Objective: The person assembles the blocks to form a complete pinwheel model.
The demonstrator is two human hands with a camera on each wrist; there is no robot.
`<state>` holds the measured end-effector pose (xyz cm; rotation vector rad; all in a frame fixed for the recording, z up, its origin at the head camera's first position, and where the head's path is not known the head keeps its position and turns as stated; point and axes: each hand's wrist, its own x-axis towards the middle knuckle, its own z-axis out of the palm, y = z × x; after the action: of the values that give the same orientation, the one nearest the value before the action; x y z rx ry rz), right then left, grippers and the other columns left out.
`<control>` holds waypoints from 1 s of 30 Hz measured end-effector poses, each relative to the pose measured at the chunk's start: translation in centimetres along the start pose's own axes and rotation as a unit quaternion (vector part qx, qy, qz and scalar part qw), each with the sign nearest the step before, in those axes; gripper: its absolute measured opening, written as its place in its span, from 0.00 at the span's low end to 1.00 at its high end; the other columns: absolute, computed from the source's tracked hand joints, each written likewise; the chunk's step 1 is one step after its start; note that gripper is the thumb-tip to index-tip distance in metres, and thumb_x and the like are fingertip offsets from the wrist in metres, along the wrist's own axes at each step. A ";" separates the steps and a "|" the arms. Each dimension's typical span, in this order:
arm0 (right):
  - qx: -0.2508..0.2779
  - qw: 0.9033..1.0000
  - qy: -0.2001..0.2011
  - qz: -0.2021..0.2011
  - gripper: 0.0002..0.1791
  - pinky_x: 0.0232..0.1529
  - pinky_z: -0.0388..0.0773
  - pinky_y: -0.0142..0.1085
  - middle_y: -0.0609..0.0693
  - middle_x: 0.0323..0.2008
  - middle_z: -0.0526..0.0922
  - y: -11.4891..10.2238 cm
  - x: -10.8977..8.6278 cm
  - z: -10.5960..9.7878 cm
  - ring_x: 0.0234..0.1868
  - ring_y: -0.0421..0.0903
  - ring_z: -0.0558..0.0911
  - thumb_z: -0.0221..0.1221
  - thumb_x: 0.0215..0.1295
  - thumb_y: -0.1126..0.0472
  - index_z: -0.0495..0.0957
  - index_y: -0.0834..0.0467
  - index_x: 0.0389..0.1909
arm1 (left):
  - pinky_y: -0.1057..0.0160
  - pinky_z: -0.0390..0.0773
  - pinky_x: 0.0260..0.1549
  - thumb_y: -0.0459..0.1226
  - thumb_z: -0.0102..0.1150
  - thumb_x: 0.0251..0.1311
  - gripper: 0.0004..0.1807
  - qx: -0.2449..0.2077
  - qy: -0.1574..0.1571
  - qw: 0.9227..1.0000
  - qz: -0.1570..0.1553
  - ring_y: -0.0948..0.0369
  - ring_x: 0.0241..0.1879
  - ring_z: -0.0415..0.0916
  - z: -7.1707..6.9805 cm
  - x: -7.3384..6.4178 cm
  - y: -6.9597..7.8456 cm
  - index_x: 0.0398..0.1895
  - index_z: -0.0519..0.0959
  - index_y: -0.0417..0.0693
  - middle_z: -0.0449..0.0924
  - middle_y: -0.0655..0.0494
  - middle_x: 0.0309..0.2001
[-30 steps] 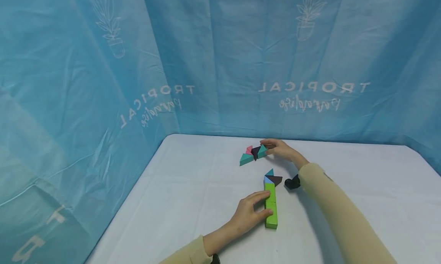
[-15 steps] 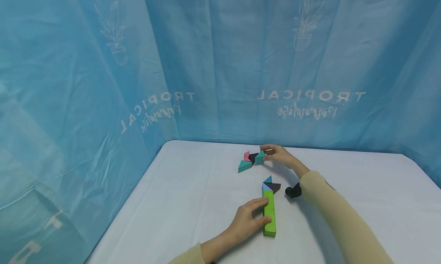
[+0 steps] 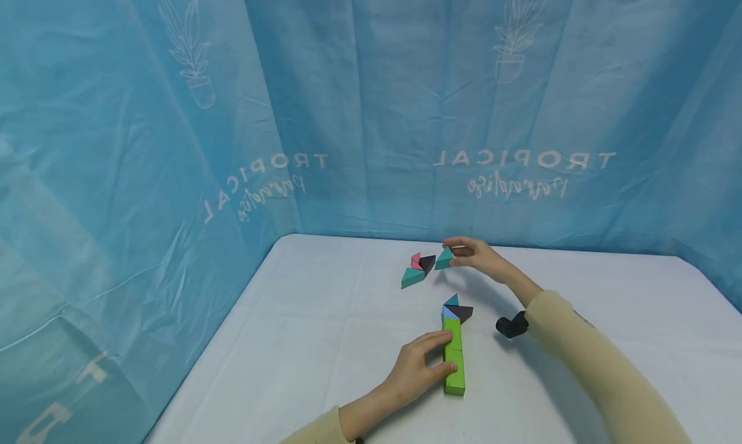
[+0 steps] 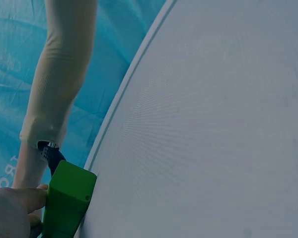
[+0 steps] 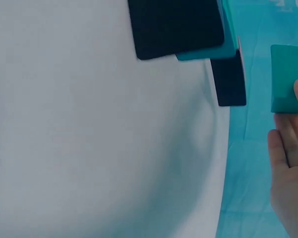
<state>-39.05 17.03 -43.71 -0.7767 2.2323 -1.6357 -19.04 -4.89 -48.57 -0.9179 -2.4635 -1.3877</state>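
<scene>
Teal blk in R grip, green blks in L

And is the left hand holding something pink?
No, the left hand grips the green blocks lying in line on the table.

Passing room spans the left of the counter. Green blocks (in the left hand) bar its middle.

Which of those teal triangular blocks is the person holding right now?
The teal triangular block pinched by the right hand. No hand touches the other teal wedge block, beside the pink block, or the small blue-teal triangular block.
</scene>
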 end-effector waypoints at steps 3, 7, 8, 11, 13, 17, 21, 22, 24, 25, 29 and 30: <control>0.005 1.000 -0.009 -0.009 0.30 0.61 0.67 0.48 0.58 0.64 0.67 -0.3 -0.4 0.3 0.65 0.56 0.64 0.62 0.63 0.59 0.66 0.59 0.65 | 0.63 0.69 0.58 0.40 0.66 0.56 0.26 0.005 0.004 1.000 0.003 0.61 0.58 0.70 0.0 0.1 0.0 0.57 0.75 0.39 0.76 0.53 0.56; 0.009 1.000 -0.020 -0.015 0.31 0.60 0.68 0.47 0.58 0.64 0.66 -0.6 -0.9 0.8 0.66 0.56 0.63 0.61 0.63 0.59 0.64 0.62 0.66 | 0.63 0.68 0.58 0.40 0.67 0.55 0.26 0.003 0.004 1.000 -0.004 0.61 0.58 0.70 -0.1 0.1 0.0 0.57 0.75 0.39 0.76 0.54 0.56; 0.011 1.000 -0.022 -0.013 0.31 0.60 0.68 0.46 0.58 0.65 0.66 -0.6 -1.1 0.9 0.66 0.56 0.63 0.61 0.63 0.60 0.64 0.62 0.66 | 0.63 0.68 0.58 0.40 0.67 0.55 0.26 0.001 0.003 1.000 -0.006 0.61 0.59 0.70 0.0 0.1 0.0 0.57 0.75 0.39 0.76 0.54 0.57; 0.019 0.999 -0.033 -0.012 0.31 0.60 0.69 0.45 0.59 0.65 0.65 -0.5 -1.5 1.2 0.66 0.57 0.62 0.61 0.64 0.61 0.63 0.63 0.66 | 0.63 0.68 0.58 0.40 0.67 0.55 0.26 -0.004 0.001 1.000 -0.010 0.61 0.59 0.70 0.0 0.1 0.0 0.57 0.76 0.39 0.76 0.54 0.57; 0.019 0.999 -0.034 -0.011 0.31 0.59 0.69 0.44 0.58 0.65 0.65 -0.3 -1.7 1.4 0.66 0.56 0.63 0.61 0.64 0.61 0.63 0.63 0.66 | 0.62 0.69 0.58 0.40 0.67 0.55 0.26 -0.004 0.000 1.000 -0.007 0.61 0.59 0.70 0.1 0.1 -0.1 0.57 0.75 0.39 0.76 0.53 0.57; 0.009 0.999 -0.034 -0.011 0.31 0.60 0.68 0.47 0.58 0.65 0.65 0.3 -2.0 1.6 0.66 0.57 0.62 0.60 0.64 0.62 0.63 0.65 0.66 | 0.62 0.69 0.58 0.41 0.66 0.56 0.27 -0.002 -0.001 1.000 -0.004 0.61 0.59 0.69 0.2 0.2 -0.1 0.57 0.75 0.39 0.75 0.53 0.57; 0.000 0.999 -0.046 0.000 0.31 0.62 0.64 0.50 0.60 0.66 0.64 1.2 -2.0 1.8 0.66 0.59 0.62 0.60 0.64 0.62 0.63 0.66 0.66 | 0.63 0.68 0.59 0.41 0.66 0.56 0.27 -0.002 -0.002 1.000 -0.009 0.61 0.59 0.69 0.1 0.2 -0.1 0.58 0.75 0.39 0.75 0.53 0.57; -0.004 0.999 -0.048 0.004 0.31 0.62 0.64 0.51 0.60 0.66 0.64 1.5 -2.0 1.9 0.66 0.59 0.62 0.60 0.64 0.62 0.63 0.66 0.66 | 0.63 0.68 0.59 0.41 0.66 0.56 0.27 -0.002 -0.001 1.000 -0.008 0.61 0.59 0.69 0.1 0.2 0.0 0.58 0.75 0.39 0.75 0.53 0.57; -0.009 0.999 -0.050 0.012 0.30 0.62 0.63 0.53 0.61 0.65 0.65 1.9 -2.0 1.9 0.66 0.59 0.62 0.60 0.64 0.63 0.64 0.65 0.65 | 0.63 0.68 0.58 0.41 0.66 0.56 0.27 0.002 0.003 1.000 0.000 0.61 0.59 0.69 0.1 0.3 0.0 0.57 0.75 0.39 0.76 0.52 0.57; -0.011 0.999 -0.049 0.015 0.30 0.62 0.63 0.53 0.61 0.65 0.65 2.1 -2.0 1.9 0.66 0.59 0.63 0.60 0.64 0.63 0.64 0.65 0.65 | 0.63 0.68 0.58 0.41 0.66 0.56 0.27 0.004 0.004 1.000 0.004 0.61 0.59 0.70 0.1 0.3 0.0 0.57 0.75 0.39 0.76 0.52 0.57; -0.022 0.998 -0.052 0.019 0.30 0.61 0.64 0.53 0.62 0.64 0.66 2.6 -2.1 1.9 0.65 0.59 0.64 0.60 0.63 0.64 0.64 0.66 0.65 | 0.63 0.68 0.58 0.41 0.67 0.55 0.27 0.009 0.007 1.000 0.008 0.61 0.59 0.70 0.2 0.3 0.0 0.57 0.75 0.39 0.76 0.53 0.56; -0.023 0.998 -0.053 0.020 0.30 0.61 0.65 0.52 0.62 0.64 0.66 2.6 -2.1 1.9 0.65 0.59 0.64 0.60 0.63 0.64 0.64 0.66 0.65 | 0.63 0.68 0.58 0.41 0.67 0.55 0.27 0.008 0.006 1.000 0.006 0.61 0.59 0.70 0.2 0.2 0.0 0.57 0.75 0.39 0.76 0.53 0.56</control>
<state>-37.06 17.27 -46.99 -0.8059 2.2045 -1.4932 -19.19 -4.65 -48.55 -0.9167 -2.4528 -1.3629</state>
